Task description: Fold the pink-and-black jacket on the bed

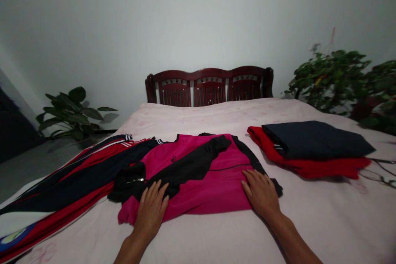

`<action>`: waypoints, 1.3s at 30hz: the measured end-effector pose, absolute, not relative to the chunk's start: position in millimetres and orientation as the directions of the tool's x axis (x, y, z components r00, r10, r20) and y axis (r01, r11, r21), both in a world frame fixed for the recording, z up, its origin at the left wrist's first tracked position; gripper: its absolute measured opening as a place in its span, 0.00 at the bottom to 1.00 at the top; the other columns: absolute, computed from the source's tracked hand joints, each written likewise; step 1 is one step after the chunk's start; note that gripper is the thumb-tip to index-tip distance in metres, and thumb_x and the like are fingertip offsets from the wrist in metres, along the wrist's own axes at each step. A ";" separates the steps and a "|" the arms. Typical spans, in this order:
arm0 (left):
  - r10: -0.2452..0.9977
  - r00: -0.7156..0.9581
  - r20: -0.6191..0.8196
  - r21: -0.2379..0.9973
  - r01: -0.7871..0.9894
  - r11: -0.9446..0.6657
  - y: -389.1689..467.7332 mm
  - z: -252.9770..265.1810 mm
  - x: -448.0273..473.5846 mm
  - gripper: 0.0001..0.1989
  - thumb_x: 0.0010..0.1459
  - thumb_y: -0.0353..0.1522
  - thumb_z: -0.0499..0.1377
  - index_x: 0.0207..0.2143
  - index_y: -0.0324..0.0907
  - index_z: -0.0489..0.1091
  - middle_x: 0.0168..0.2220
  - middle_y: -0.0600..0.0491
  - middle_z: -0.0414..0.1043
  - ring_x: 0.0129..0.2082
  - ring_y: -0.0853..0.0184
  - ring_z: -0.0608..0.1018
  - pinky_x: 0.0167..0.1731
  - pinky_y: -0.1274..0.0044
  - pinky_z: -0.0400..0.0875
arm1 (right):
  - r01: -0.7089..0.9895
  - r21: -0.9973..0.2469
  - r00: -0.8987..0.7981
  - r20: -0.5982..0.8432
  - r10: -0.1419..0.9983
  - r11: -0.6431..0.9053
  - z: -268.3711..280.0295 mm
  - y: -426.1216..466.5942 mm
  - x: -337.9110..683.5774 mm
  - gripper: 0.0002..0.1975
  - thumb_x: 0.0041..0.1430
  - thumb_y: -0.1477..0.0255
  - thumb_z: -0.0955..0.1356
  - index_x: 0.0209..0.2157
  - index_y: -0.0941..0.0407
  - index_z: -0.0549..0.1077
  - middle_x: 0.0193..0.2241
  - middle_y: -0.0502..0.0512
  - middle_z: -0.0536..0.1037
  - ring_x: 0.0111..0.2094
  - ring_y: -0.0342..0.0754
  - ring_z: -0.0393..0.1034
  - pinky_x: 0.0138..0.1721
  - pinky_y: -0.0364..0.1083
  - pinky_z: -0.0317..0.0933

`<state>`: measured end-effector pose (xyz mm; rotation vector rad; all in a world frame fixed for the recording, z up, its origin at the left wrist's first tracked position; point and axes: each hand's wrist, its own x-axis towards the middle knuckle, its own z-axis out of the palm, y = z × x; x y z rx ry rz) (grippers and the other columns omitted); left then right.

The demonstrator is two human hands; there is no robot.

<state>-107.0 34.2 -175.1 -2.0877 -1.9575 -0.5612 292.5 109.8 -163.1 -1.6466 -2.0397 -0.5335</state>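
Note:
A pink and black zip-neck jacket (pixel 216 189) lies spread sideways on the bed, its collar toward the left and one black sleeve laid diagonally across its front. My left hand (pixel 151 206) rests flat on the jacket near the collar, fingers stretched out. On the lower end of the jacket, at the right, my right hand (pixel 261 192) lies flat with its fingers apart. Neither hand grips the cloth. A small logo shows on the pink chest part.
Left of the jacket lie red, navy and white garments (pixel 83 173). At the right, a folded navy garment (pixel 318 138) sits on a folded red one (pixel 328 168), with eyeglasses (pixel 382 175) beside them. A wooden headboard (pixel 210 86) and potted plants (pixel 72 111) stand beyond the bed (pixel 204 117).

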 end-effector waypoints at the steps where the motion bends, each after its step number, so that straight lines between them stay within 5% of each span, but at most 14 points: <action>1: 0.905 0.040 0.424 0.097 0.991 -0.089 34.1 -174.7 -106.9 0.22 0.67 0.35 0.47 0.60 0.45 0.66 0.62 0.46 0.65 0.63 0.59 0.66 0.63 0.58 0.57 | 0.979 0.012 -0.175 0.573 0.801 0.205 -163.0 109.9 292.5 0.21 0.66 0.64 0.60 0.54 0.56 0.73 0.54 0.58 0.75 0.57 0.57 0.64 0.59 0.58 0.50; 23: 0.904 0.029 0.426 0.130 0.987 -0.094 34.8 -176.0 -107.2 0.22 0.67 0.36 0.47 0.60 0.46 0.66 0.62 0.47 0.66 0.63 0.58 0.66 0.62 0.58 0.57 | 0.978 0.001 -0.169 0.580 0.797 0.207 -160.7 108.2 291.6 0.21 0.66 0.64 0.59 0.53 0.55 0.73 0.54 0.58 0.76 0.57 0.56 0.64 0.59 0.57 0.50; 31: 0.811 -0.005 0.585 0.037 0.999 -0.021 37.4 -145.7 -112.1 0.22 0.64 0.33 0.51 0.59 0.42 0.66 0.61 0.44 0.66 0.65 0.54 0.62 0.64 0.58 0.51 | 0.978 -0.021 -0.156 0.594 0.789 0.209 -162.5 107.6 293.4 0.20 0.65 0.65 0.59 0.53 0.55 0.73 0.53 0.58 0.75 0.57 0.56 0.65 0.60 0.58 0.49; 36: 0.918 -0.140 0.372 0.020 0.990 0.143 46.8 -131.3 -123.8 0.26 0.62 0.39 0.54 0.59 0.35 0.64 0.54 0.36 0.72 0.55 0.51 0.73 0.54 0.61 0.65 | 0.961 -0.026 -0.208 0.588 0.782 0.275 -150.7 100.4 292.6 0.19 0.65 0.64 0.61 0.52 0.54 0.73 0.49 0.57 0.77 0.53 0.55 0.66 0.59 0.58 0.49; 39: 0.950 -0.224 0.218 0.192 0.964 0.183 52.1 -120.9 -130.4 0.23 0.57 0.40 0.59 0.51 0.37 0.72 0.44 0.39 0.78 0.46 0.50 0.78 0.45 0.64 0.70 | 0.951 -0.021 -0.242 0.573 0.783 0.309 -140.5 96.1 291.6 0.17 0.64 0.63 0.62 0.49 0.53 0.74 0.42 0.56 0.78 0.47 0.54 0.69 0.58 0.57 0.50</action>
